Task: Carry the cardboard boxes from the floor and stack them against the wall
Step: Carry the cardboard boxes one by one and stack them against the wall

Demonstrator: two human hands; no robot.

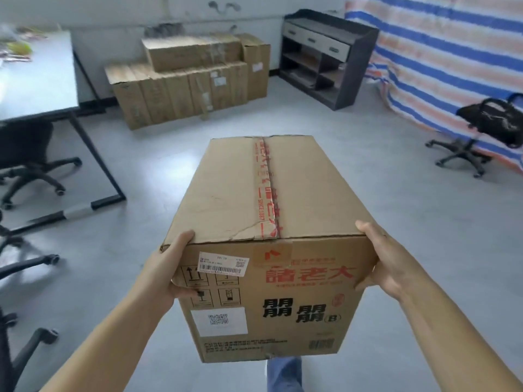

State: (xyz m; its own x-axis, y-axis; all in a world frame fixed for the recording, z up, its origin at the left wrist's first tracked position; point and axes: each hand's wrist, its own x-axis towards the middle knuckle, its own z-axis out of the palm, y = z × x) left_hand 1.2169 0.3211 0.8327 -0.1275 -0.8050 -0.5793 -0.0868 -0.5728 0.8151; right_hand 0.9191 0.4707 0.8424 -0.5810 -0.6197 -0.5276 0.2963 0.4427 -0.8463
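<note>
I hold a brown cardboard box off the floor in front of me, taped along its top with red-printed tape and carrying red and black printed characters and white labels on its near face. My left hand grips its near left edge, thumb on the top. On the opposite side my right hand grips the near right edge, thumb over the top corner. Far ahead, a stack of cardboard boxes stands against the white wall.
A grey table with black legs stands at the left, with black office chairs beside it. A dark shelf unit is at the back right. A striped tarp hangs on the right, a chair with a black bag before it.
</note>
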